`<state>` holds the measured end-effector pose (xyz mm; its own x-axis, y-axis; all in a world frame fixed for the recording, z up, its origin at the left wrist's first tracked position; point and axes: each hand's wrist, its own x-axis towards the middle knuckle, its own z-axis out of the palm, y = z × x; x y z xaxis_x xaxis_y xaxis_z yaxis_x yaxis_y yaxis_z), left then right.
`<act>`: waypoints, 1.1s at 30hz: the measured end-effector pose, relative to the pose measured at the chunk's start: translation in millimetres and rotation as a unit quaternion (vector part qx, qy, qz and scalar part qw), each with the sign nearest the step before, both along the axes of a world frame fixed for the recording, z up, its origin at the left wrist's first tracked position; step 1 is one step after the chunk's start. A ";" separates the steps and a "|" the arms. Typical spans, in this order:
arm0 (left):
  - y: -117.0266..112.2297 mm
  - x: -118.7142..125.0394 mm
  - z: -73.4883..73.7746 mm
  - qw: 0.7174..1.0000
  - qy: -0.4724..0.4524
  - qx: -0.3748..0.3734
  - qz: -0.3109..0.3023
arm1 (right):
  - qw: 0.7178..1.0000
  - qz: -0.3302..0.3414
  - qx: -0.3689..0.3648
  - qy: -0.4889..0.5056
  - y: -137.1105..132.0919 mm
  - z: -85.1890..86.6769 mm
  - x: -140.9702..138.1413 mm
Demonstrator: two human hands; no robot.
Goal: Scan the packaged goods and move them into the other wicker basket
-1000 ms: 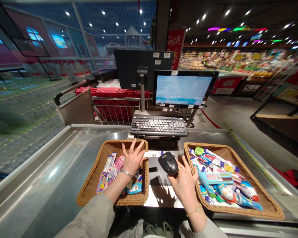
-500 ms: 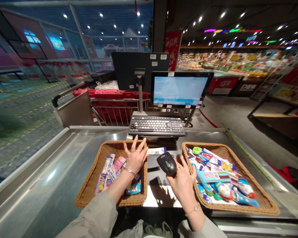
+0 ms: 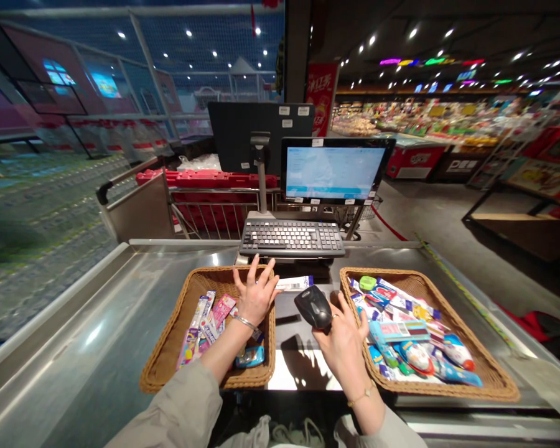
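The left hand now hovers with its fingers spread wide over the far right corner of the left basket, palm down and holding nothing. A second ago it sat lower and nearer the packets; it has since lifted and drifted toward the keyboard, fingertips just short of its near edge. That reads as a release: the hand looks to have let go over the basket and is coming away empty, so the work seems to be between one item and the next.

The right hand is closed around the black scanner, which it holds upright over the dark strip of counter between the two baskets. Its grip and place have hardly changed across the three moments, only sliding a touch to the left along with the whole view.

The left basket holds a small group of packets, toothbrush-like cards in pink and blue leaning along its middle, plus a blue one near the wrist. The right basket is far fuller, heaped with coloured packets well apart from either hand. A white slip lies on the counter just past the scanner, below the keyboard. The screen stays lit behind, and nothing in either basket seems to have shifted
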<state>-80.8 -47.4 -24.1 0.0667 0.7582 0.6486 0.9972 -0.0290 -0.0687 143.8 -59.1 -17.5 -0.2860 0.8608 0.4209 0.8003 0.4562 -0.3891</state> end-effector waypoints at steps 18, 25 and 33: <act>8.2 12.4 5.2 1.000 -0.010 0.001 -0.010 | 0.999 -0.042 -0.008 -0.001 0.4 2.8 11.0; 20.2 33.3 15.3 0.999 -0.012 0.005 -0.045 | 0.994 -0.107 0.024 -0.005 2.5 -0.8 31.4; 43.1 67.5 18.3 0.994 -0.008 0.003 -0.110 | 0.982 -0.189 0.024 0.007 2.6 -1.0 64.1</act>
<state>-13.3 -4.3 -5.8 0.2200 0.7228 0.6551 0.9679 -0.2454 -0.0544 208.0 -56.5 -18.6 0.0568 0.8835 0.4650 0.9105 0.1453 -0.3872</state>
